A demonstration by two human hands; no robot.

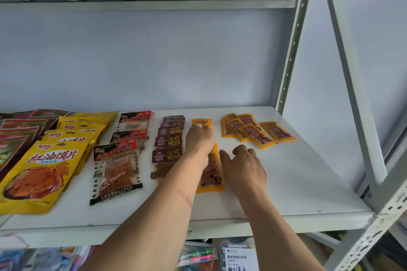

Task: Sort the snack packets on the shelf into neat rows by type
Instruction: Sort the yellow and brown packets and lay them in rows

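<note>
Head view: left hand (199, 137) reaches to the back of the white shelf (297, 182), fingers on the rear orange packet (201, 123), apparently nudging it into line behind the front orange packet (211, 171); whether it pinches or just presses, I cannot tell. Right hand (243, 167) hovers just right of the front packet, fingers loosely curled and holding nothing, likely ready to square it. Dark red duck-intestine packets (168, 143) already sit in a row just left, while the loose orange packets (255, 131) lie fanned, unsorted, further right.
</note>
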